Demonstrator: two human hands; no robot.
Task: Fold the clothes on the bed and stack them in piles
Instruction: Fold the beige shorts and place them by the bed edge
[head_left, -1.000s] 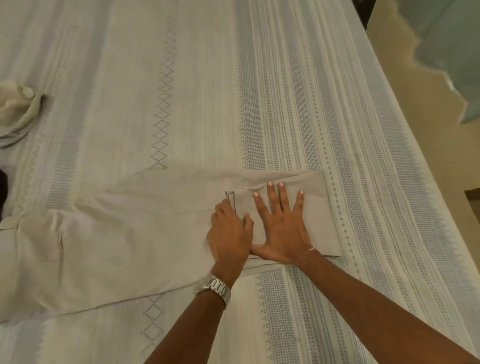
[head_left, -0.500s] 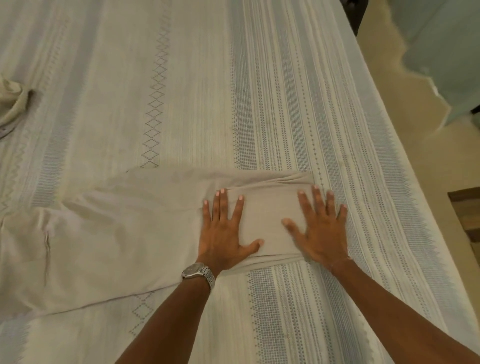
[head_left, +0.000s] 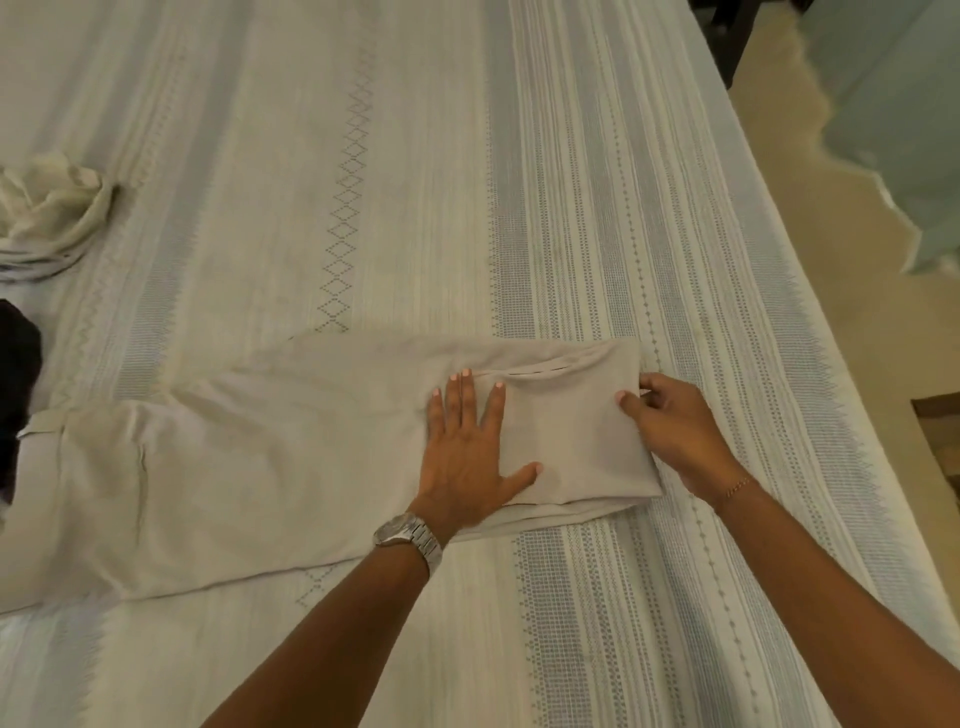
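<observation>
A pair of beige trousers (head_left: 249, 467) lies flat across the bed, waistband to the left, leg end folded over once at the right. My left hand (head_left: 467, 452), wearing a metal watch, presses flat with spread fingers on the left part of the folded section (head_left: 561, 431). At the fold's right edge my right hand (head_left: 675, 431) curls its fingers around the cloth, thumb on top.
The bed (head_left: 311, 156) is covered by a cream sheet with grey-blue woven stripes. A crumpled cream garment (head_left: 49, 208) lies at the far left, a dark garment (head_left: 15, 374) just below it. The bed's right edge drops to a tan floor (head_left: 857, 312).
My left hand has stayed flat on the fold. My right hand went from lying flat beside the fold to curling around its right edge. The camera view has shifted slightly.
</observation>
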